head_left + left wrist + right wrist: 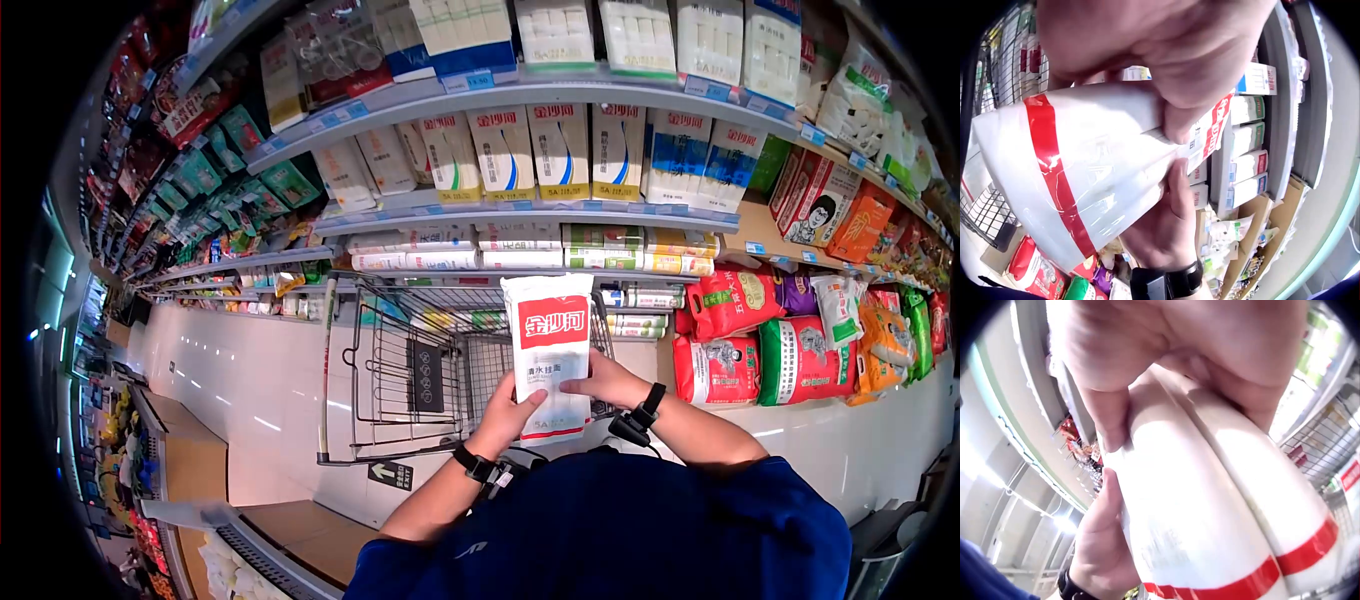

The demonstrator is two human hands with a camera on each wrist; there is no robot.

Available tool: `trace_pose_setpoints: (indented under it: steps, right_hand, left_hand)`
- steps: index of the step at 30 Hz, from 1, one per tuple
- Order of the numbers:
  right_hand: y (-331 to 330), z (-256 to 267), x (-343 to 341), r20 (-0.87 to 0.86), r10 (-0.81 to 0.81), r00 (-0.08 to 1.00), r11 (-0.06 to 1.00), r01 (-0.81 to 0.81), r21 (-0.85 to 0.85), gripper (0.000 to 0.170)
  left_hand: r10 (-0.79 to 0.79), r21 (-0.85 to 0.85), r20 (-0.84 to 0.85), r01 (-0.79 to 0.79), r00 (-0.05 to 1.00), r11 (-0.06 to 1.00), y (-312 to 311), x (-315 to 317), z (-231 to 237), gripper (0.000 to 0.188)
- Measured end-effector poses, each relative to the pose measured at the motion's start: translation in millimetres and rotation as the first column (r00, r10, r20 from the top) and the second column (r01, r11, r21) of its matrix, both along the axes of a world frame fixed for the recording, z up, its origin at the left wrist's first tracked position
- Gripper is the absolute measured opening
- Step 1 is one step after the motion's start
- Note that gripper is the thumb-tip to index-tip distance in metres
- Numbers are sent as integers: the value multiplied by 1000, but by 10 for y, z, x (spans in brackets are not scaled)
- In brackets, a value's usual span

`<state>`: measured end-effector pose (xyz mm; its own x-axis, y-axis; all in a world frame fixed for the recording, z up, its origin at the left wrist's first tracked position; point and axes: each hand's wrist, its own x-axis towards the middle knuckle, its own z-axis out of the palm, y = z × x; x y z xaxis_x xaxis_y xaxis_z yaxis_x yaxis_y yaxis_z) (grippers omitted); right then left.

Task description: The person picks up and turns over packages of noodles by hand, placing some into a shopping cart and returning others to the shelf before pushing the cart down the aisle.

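Note:
A white and red pack of dried noodles (553,362) is held up before the chest, its printed front facing the head camera. My left hand (503,418) grips its lower left side, thumb on the front. From the other side, my right hand (604,381) grips the pack, with that thumb also on the front. Both thumb tips come close together over the wrapper in the left wrist view, where a red band crosses the pack (1094,156). The right wrist view shows the back of the pack (1179,487) as two rounded white bulges.
A wire shopping cart (410,375) stands just beyond the hands, partly behind the pack. Shelves ahead carry upright noodle packs (560,150) and stacked rolls of noodles (430,250). Large red and green bags (805,360) sit on the floor at right. Cardboard-sided shelving (290,535) is at lower left.

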<state>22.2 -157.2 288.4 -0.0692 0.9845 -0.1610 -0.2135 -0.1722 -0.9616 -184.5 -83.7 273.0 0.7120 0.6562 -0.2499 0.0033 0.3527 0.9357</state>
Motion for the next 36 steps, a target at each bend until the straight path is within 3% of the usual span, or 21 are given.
trace_pose_setpoints:
  steps: [3, 4, 5, 6, 10, 15, 17, 18, 19, 20, 23, 24, 25, 26, 28, 29, 30, 32, 33, 35, 36]
  right_hand:
    - [205, 265, -293, 30, 5, 1000, 992, -9, 127, 66]
    - [294, 351, -429, 27, 11, 1000, 981, -16, 196, 65]
    - [391, 436, -592, 137, -40, 990, 978, 11, 209, 65]
    - [469, 651, -789, 101, -49, 994, 966, 22, 256, 66]
    - [963, 1163, -1434, 229, -96, 969, 916, -4, 402, 71]
    - [1481, 1908, -1839, 256, -171, 952, 807, -14, 590, 77]
    - [1655, 2252, -1800, 311, -244, 919, 740, -31, 672, 79]
    - [1736, 2423, -1737, 354, -285, 891, 705, -56, 707, 80]
    - [1806, 2638, -1649, 494, -416, 763, 657, -124, 744, 80]
    - [1898, 2852, -1571, 516, -460, 722, 614, -161, 773, 77]
    - [2304, 3376, -1206, 621, -585, 522, 565, -287, 773, 68]
    - [2442, 3543, -1086, 639, -623, 451, 544, -337, 769, 66]
    - [2718, 3527, -861, 552, -752, 360, 474, -286, 833, 60]
    - [2955, 3539, -659, 432, -859, 275, 363, -269, 892, 56]
    - [3147, 3724, -466, 451, -855, 257, 392, -250, 885, 46]
    - [3275, 3737, -381, 421, -770, 479, 375, -193, 907, 41]
    - [3425, 3694, -261, 405, -767, 498, 409, -108, 906, 41]
    - [3677, 3623, -21, 462, -756, 463, 499, -49, 865, 39]
    - [3807, 3561, 88, 464, -754, 466, 501, -49, 864, 39]
    - [4007, 3407, 206, 431, -844, 321, 451, -13, 892, 41]
    - [4050, 3350, 249, 432, -843, 322, 454, -5, 891, 41]
  left_hand:
    - [0, 131, -26, 4, 1000, 991, 186, -309, 334, 50]
    - [3, 124, 31, -7, 1000, 992, 273, -442, 461, 54]
    - [40, 156, 80, -52, 996, 986, 370, -586, 530, 54]
    - [74, 184, 130, -97, 989, 978, 461, -715, 626, 55]
    - [33, 309, 325, -139, 945, 941, 950, -1354, 1026, 54]
    - [58, 460, 496, -319, 866, 829, 1335, -1604, 1914, 85]
    - [21, 551, 521, -355, 853, 755, 1642, -1533, 2135, 95]
    - [-32, 564, 551, -345, 834, 750, 1849, -1460, 2199, 81]
    - [-51, 591, 506, -304, 861, 747, 2011, -1402, 2303, 69]
    - [-68, 617, 461, -265, 885, 741, 2169, -1314, 2430, 58]
    - [-66, 764, 399, -292, 914, 576, 2689, -904, 2939, 30]
    - [-64, 858, 393, -341, 917, 384, 2916, -755, 3054, 27]
    - [-81, 903, 326, -285, 942, 323, 3130, -618, 3198, 31]
    - [-176, 838, 439, -331, 881, 433, 3364, -379, 3261, 38]
    - [-173, 857, 401, -302, 900, 418, 3623, -88, 3504, 48]
    - [-130, 873, 375, -302, 918, 384, 3734, 58, 3582, 49]
    - [-85, 886, 352, -303, 932, 350, 3869, 206, 3605, 50]
    - [-23, 900, 310, -285, 950, 330, 4146, 453, 3561, 45]
    - [33, 913, 269, -266, 963, 309, 4283, 565, 3518, 41]
    - [63, 919, 205, -215, 977, 332, 4520, 714, 3416, 42]
    - [82, 922, 145, -165, 986, 350, 4608, 772, 3370, 43]
